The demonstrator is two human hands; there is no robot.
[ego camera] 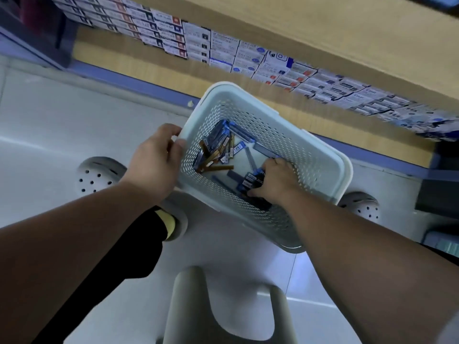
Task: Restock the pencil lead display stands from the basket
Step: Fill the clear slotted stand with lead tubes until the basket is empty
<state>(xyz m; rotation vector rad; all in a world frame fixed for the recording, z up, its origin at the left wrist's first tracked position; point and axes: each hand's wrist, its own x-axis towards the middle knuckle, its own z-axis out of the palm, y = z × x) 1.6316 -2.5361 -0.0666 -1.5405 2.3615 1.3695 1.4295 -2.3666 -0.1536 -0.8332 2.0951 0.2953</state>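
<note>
A pale perforated plastic basket (320, 167) is held tilted in front of me. My left hand (156, 160) grips its left rim. Inside lie several slim pencil lead cases, a blue and gold heap (218, 150) at the left and loose blue ones in the middle. My right hand (275, 180) reaches into the basket and grips a bundle of dark blue lead cases (252, 181) near the bottom wall. Behind the basket, rows of boxed stock (223, 50) fill a wooden shelf.
The wooden shelf edge (323, 115) with a blue base strip runs diagonally behind the basket. Below are a light tiled floor, my two grey perforated shoes (99, 177), and a grey stool (223, 306) at the bottom centre. A dark object stands at far right.
</note>
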